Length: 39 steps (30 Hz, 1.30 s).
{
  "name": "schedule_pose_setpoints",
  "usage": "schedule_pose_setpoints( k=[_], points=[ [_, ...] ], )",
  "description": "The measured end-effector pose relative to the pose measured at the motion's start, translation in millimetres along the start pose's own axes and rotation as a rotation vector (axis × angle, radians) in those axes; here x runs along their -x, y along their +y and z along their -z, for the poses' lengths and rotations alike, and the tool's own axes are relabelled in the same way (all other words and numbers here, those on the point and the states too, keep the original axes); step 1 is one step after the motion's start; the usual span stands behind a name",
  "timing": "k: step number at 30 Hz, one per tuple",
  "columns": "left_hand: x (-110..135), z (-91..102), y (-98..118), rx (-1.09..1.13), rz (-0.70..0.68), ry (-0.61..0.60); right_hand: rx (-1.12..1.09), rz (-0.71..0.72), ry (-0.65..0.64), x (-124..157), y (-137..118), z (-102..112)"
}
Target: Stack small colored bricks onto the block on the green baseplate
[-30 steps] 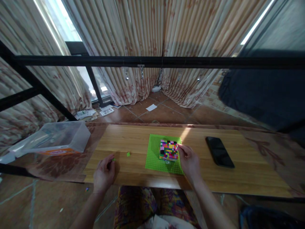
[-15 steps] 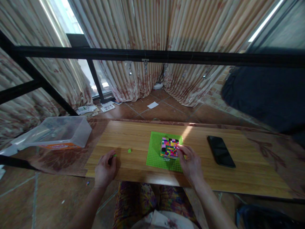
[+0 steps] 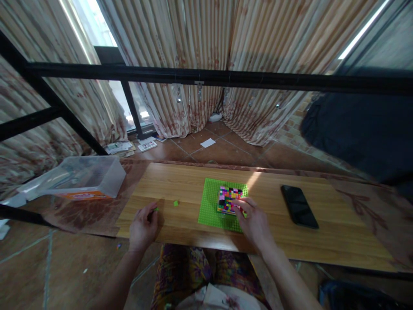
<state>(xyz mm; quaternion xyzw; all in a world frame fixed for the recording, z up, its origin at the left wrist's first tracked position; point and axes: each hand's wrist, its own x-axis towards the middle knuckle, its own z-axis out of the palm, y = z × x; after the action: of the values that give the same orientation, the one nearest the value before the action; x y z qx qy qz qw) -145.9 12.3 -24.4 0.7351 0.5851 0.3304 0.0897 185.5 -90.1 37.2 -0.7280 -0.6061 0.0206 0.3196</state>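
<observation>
My left hand (image 3: 143, 226) rests at the table's left side, its fingers closed on a small green toy brick (image 3: 156, 209). Another green brick (image 3: 176, 203) lies on the wood a little to the right of it. A multicoloured block of small toy bricks (image 3: 225, 200) stands on a green studded baseplate (image 3: 206, 211). Over the block's right part reaches my right hand (image 3: 254, 221), thumb and forefinger pinched together at its top surface. Whatever is between those fingertips is hidden, and the hand covers part of the block and baseplate.
A black phone (image 3: 299, 206) lies on the wooden table (image 3: 338, 232) to the right. Beyond the table's left edge stands a clear plastic bin (image 3: 111, 176) with an orange label. A black metal bar (image 3: 258, 78) crosses in front of the curtains (image 3: 193, 38).
My right hand has shifted left, its fingertips going from the block's right edge onto its top. My left hand keeps the green brick in about the same place.
</observation>
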Motion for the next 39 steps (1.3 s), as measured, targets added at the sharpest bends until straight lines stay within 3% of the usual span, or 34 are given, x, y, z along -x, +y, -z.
schedule_pose_setpoints(
  k=[6,14,23,29,39],
  points=[
    [1,-1.0,0,-0.004,0.02,0.009,0.122,0.016,-0.105,-9,-18,-8],
    [2,1.5,6,0.006,0.035,0.003,0.055,0.09,-0.07,-6,1,-10],
    [3,0.1,4,-0.002,0.036,-0.003,-0.045,0.108,-0.089,-8,1,-8],
    [4,0.8,5,-0.007,0.026,-0.002,0.028,0.191,-0.074,-10,1,-8],
    [4,-0.5,3,0.028,0.031,-0.023,0.134,0.303,-0.158,-18,-3,-5]
  ],
)
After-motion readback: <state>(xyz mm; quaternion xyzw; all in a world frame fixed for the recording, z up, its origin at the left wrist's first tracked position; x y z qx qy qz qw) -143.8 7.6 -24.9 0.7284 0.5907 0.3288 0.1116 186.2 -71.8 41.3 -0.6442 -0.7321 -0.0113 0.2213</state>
